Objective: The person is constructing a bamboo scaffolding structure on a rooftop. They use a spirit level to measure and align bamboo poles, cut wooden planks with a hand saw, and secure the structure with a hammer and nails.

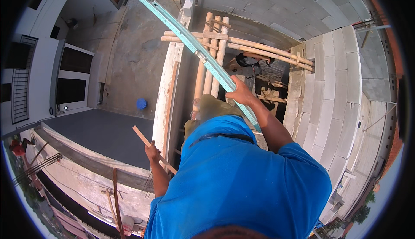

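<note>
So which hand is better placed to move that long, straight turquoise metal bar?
Probably the right hand: it grips the long turquoise bar, which slants across the round tan bamboo poles in this view. The left hand is farther from it and holding a thin, flat wooden strip.

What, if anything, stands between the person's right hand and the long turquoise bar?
Nothing visible: the right hand holds the turquoise bar directly, on its lower half in the picture. The left hand likewise holds a wooden stick.
</note>
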`<state>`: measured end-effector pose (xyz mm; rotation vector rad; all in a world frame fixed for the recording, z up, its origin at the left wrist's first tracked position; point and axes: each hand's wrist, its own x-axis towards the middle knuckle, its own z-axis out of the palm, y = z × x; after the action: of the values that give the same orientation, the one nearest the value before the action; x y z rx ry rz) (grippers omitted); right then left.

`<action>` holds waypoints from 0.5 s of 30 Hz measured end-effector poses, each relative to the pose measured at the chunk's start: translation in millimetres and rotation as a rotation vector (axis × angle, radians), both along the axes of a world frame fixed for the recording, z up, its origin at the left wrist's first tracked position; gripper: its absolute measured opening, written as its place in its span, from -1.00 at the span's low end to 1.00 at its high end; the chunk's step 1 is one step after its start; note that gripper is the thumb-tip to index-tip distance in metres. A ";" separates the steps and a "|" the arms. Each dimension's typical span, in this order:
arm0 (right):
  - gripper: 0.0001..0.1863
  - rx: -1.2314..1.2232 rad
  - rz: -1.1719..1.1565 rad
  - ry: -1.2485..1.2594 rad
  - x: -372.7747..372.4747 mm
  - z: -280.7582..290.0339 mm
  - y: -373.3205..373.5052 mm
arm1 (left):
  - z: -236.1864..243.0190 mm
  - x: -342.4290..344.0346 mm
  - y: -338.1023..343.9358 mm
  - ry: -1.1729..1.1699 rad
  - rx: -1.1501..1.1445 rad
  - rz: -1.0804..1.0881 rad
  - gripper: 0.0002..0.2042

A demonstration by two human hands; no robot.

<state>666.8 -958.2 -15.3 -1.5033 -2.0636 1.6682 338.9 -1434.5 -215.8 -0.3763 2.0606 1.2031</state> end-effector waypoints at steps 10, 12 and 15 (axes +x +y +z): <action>-0.37 0.050 -0.334 -0.023 91.7 -65.2 12.8 | -30.1 49.7 -14.1 -0.298 -0.249 -0.172 -0.57; -0.37 0.068 -0.370 -0.041 96.6 -59.7 26.7 | -31.4 55.5 1.1 -0.337 -0.233 -0.240 -0.58; -0.41 0.112 -0.421 0.032 88.0 -54.1 62.3 | -38.7 57.8 37.6 -0.329 -0.236 -0.233 -0.61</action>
<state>754.8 -896.0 -69.4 -1.7093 -1.6430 1.3833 396.6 -1396.9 -254.5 -0.4016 1.8981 0.7093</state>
